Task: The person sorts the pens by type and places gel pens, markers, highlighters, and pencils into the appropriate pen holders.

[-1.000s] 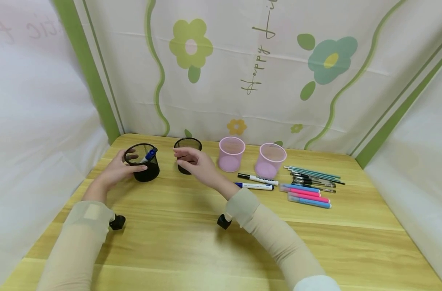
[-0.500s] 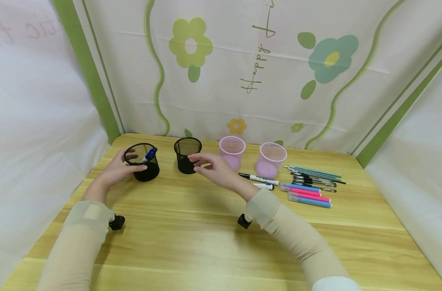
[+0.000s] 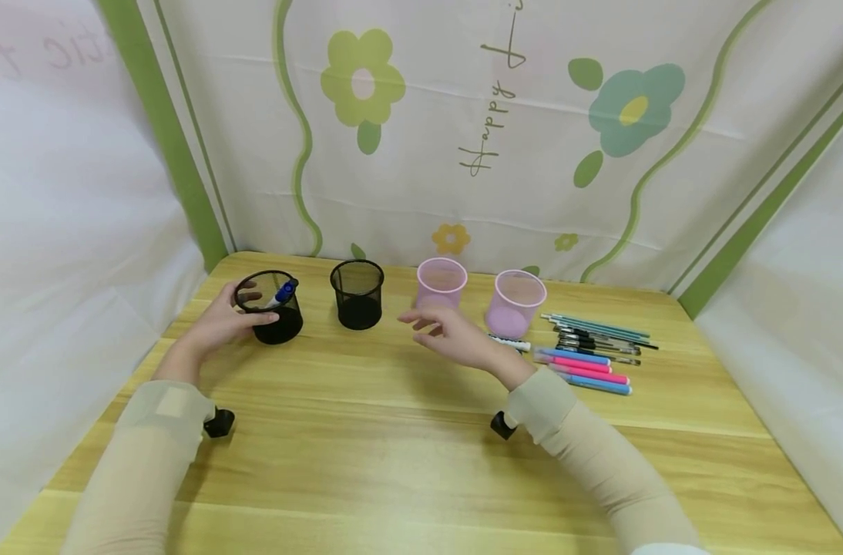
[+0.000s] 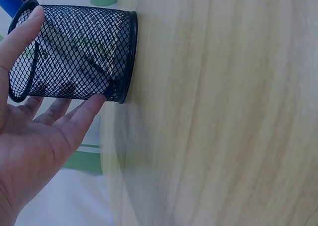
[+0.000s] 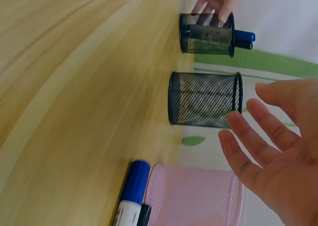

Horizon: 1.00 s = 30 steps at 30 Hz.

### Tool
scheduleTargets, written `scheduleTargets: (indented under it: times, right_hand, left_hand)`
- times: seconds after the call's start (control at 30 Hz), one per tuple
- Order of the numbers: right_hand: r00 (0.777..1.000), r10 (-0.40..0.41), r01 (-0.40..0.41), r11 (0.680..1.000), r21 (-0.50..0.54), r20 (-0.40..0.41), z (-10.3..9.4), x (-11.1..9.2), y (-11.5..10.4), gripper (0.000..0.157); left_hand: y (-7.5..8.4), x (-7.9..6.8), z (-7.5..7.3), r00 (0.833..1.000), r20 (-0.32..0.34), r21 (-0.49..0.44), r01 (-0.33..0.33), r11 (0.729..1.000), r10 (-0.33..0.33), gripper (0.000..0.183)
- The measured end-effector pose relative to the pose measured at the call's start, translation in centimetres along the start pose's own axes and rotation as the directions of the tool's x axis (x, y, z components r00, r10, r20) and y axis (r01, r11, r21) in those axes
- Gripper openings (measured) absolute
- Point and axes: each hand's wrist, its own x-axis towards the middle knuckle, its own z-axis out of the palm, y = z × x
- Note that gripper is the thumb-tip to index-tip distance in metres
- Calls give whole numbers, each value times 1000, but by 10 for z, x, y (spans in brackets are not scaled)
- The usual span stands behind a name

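Note:
My left hand point(image 3: 216, 327) holds the leftmost black mesh pen cup point(image 3: 279, 330), thumb on the near side and fingers round the back. Inside it leans a marker with a blue cap point(image 3: 285, 291); a dark end shows beside it in the right wrist view. My right hand point(image 3: 456, 339) hovers over the table in front of a pink mesh cup point(image 3: 441, 279), fingers loosely spread, holding nothing. Behind that hand, two white markers are mostly hidden in the head view; the blue cap of one marker point(image 5: 136, 179) shows in the right wrist view.
A second black mesh cup point(image 3: 357, 301) stands between the held cup and the pink ones. Another pink cup point(image 3: 515, 304) is further right. Beside it lie several paintbrushes point(image 3: 595, 339) and several blue and pink pens point(image 3: 591, 370). A printed curtain point(image 3: 408, 177) hangs behind the table.
My right hand has moved right, from in front of the second black cup to in front of the pink cup, covering much of the white markers. The left hand stays at its cup.

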Motion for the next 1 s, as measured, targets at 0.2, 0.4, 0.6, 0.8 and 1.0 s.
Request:
scheduleTargets:
  times: [0.2,0.4,0.6,0.8,1.0]
  right_hand:
    - [999,24,-21,997,-75,42,-11,-17,11,37]
    - [996,23,-14,993,-114,82,-19,-31,24,37]
    - [995,73,-57,979,-196,75,-29,-47,31,39]
    - [996,82,-65,959,-277,48,-35,-56,39,38]
    - [995,93,-74,928,-366,35,-35,-62,46,39]
  left_hand:
    - [0,1,-1,1000,-8,-7,-7,1000,7,106]
    - [-1,1,-2,1000,1,-4,-3,1000,3,107]
    - [0,1,-1,1000,2,-6,-6,1000,6,105]
    - [0,-1,-1,1000,2,-3,-9,1000,9,107]
    - [0,-2,-1,1000,2,-3,-9,1000,9,109]
